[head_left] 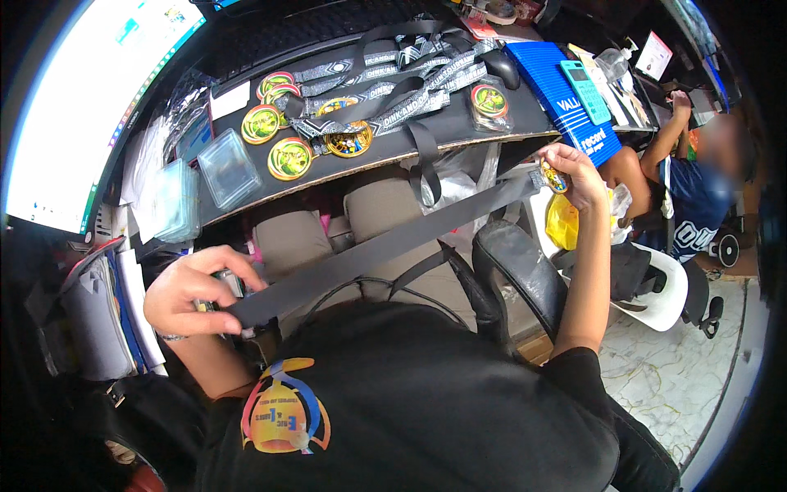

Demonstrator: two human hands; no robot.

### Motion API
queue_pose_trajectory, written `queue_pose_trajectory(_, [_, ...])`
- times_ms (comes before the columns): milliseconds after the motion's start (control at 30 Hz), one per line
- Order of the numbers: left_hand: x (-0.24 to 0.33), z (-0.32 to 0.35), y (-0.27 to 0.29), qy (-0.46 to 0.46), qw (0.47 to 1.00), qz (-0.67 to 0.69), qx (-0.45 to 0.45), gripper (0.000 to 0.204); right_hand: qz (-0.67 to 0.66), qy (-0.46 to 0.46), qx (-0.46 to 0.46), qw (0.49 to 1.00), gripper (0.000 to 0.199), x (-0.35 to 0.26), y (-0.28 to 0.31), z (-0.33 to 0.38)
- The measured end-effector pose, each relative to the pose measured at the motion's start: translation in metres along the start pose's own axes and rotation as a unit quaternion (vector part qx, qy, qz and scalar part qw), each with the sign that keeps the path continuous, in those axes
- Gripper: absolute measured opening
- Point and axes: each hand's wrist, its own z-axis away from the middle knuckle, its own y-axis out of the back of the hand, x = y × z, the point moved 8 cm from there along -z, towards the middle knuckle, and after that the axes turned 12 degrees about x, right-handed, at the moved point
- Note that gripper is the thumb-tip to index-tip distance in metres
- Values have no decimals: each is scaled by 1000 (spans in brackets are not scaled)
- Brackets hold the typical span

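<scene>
While the dark ribbon (385, 246) is stretched taut in a diagonal line across the person's lap, each end is secured by one hand. The left hand (193, 291) is curled closed around the lower end of the ribbon, below and to the left of the desk board (459, 123), with the thumb laid over the strap; a small object appears to sit inside that grip, but the view does not resolve what it is. The right hand (578, 176) is raised just off the right front corner of the desk board, its fingers pinched together on a round medal (555, 178) to which the upper end of the ribbon leads. On the desk board lies a group of similar medals (291, 139) with gold rims and green faces, clustered toward its left half, and a tangle of printed lanyards (410, 74) spreads across its middle and rear. One further medal in a clear wrapper (490, 102) rests near the right edge of the desk board. Clear plastic boxes (228, 168) sit at the left end of the desk board, overhanging its front edge. A blue box (566, 102) with a teal calculator (584, 90) on top stands just to the right of the desk board. Another person in a blue shirt (689, 205) is seated well beyond the right side of the desk board.
</scene>
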Motion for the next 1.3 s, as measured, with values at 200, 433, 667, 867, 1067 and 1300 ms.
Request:
queue_pose_trajectory(200, [59,-9,-7,-331,914,234,-22,15,40,-40,-66,996,17,39,-53,-9])
queue_pose_trajectory(433, [83,-32,-5,-283,909,294,83,14,68,-147,-172,972,15,136,-126,-10])
queue_pose_trajectory(667, [65,-47,-12,-239,852,204,419,18,478,142,13,867,28,115,-143,-24])
queue_pose_trajectory(867, [73,-45,-9,-258,877,221,339,40,-92,-363,-222,900,68,142,-188,96])
queue_pose_trajectory(1067, [78,-37,-7,-273,887,309,208,35,-471,-389,4,792,61,179,-248,111])
queue_pose_trajectory(1300, [85,-13,-10,-308,867,373,116,21,-500,-325,139,791,34,194,-233,71])
